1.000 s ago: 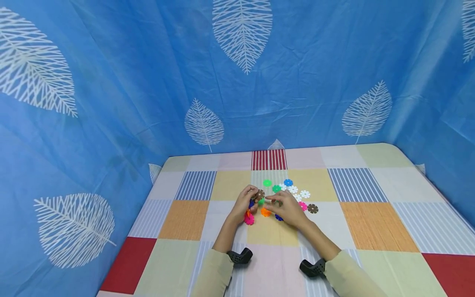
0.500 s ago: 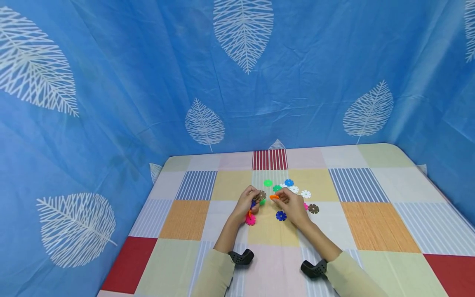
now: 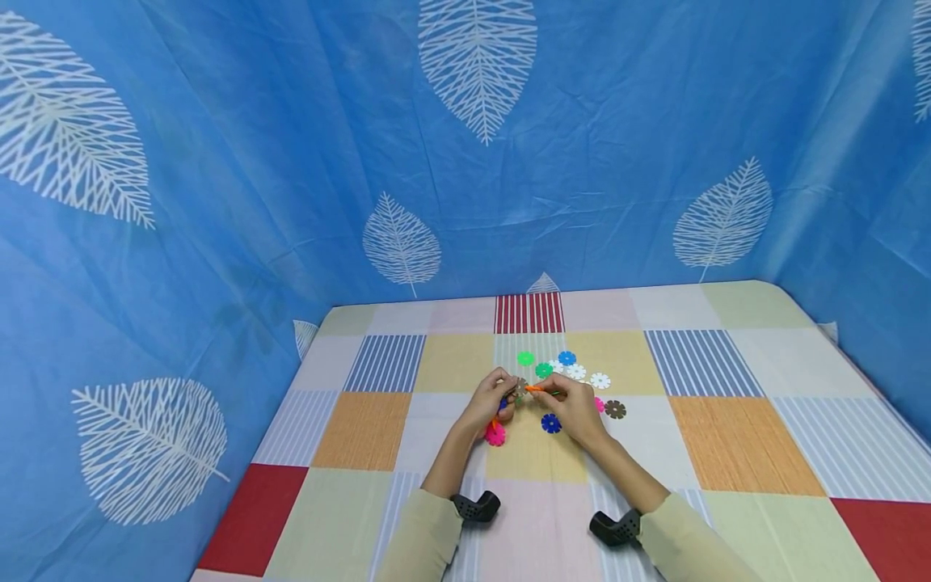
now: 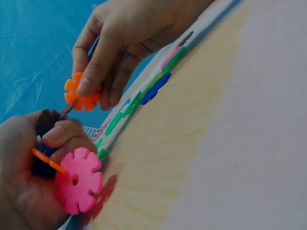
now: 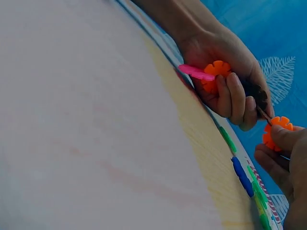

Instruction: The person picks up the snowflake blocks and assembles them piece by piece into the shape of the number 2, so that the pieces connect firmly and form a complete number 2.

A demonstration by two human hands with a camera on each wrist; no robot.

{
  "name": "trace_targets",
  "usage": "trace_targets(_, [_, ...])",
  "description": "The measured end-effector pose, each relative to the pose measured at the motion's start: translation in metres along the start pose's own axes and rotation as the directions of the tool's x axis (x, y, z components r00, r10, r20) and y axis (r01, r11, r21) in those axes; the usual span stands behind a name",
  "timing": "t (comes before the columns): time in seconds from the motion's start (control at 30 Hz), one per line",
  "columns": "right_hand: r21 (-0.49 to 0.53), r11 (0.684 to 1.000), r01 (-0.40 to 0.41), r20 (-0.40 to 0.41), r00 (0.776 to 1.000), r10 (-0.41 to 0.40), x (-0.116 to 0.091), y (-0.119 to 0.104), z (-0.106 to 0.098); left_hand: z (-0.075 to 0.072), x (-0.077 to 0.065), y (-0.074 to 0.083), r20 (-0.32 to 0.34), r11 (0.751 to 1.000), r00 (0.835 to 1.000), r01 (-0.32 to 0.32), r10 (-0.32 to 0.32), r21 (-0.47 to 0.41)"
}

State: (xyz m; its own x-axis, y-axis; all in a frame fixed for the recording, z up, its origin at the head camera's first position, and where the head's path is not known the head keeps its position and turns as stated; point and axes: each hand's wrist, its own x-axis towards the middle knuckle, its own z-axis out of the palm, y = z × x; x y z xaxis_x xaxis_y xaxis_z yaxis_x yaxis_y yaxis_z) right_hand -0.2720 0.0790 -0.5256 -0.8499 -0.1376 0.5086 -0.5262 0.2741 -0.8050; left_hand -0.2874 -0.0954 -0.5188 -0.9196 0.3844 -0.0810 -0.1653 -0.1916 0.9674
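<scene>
My left hand (image 3: 486, 402) grips a chain of joined notched plastic discs. In the left wrist view a pink disc (image 4: 79, 184) hangs from the lower end, slotted to an orange disc (image 4: 48, 160). A blue disc (image 4: 42, 167) is partly hidden in the palm. At the top, a brown disc (image 3: 520, 387) sticks out past the thumb and fingertips. My right hand (image 3: 575, 404) pinches another orange disc (image 4: 72, 88) between thumb and fingers. Its edge meets the brown disc's edge, above the table.
Loose discs lie on the patchwork tablecloth (image 3: 538, 517): a dark blue one (image 3: 551, 423) just below the hands, a brown one (image 3: 615, 409) and a pink one (image 3: 599, 404) at the right. Behind are white (image 3: 600, 380), green (image 3: 544, 369) and bright blue (image 3: 567, 357) discs.
My right hand has picked the orange disc up from the tablecloth and brought it left against the brown disc. My left hand has shifted slightly right with its chain.
</scene>
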Motion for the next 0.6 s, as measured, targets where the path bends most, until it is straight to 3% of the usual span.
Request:
trace_targets(0.2, [-0.017, 0.998, 0.055, -0.010, 0.998, -0.055, -0.001, 0.002, -0.001, 0.003, -0.002, 0.001, 0.035, 0.999, 0.999, -0.021, 0.020, 0.025])
trace_targets(0.33, [-0.046, 0.996, 0.070, 0.025, 0.997, -0.069, -0.001, 0.001, -0.003, 0.004, -0.003, 0.001, -0.017, 0.999, 1.000, -0.013, 0.013, 0.030])
trace_targets(0.47, [-0.205, 0.976, 0.074, 0.073, 0.996, -0.060, -0.003, 0.002, -0.010, 0.002, -0.002, 0.001, -0.095, 1.000, 0.995, -0.017, 0.017, 0.003])
trace_targets(0.6, [-0.373, 0.921, 0.112, 0.130, 0.989, -0.067, -0.009, 0.004, -0.022, 0.001, -0.001, 0.000, -0.120, 0.999, 0.993, -0.024, 0.020, -0.029])
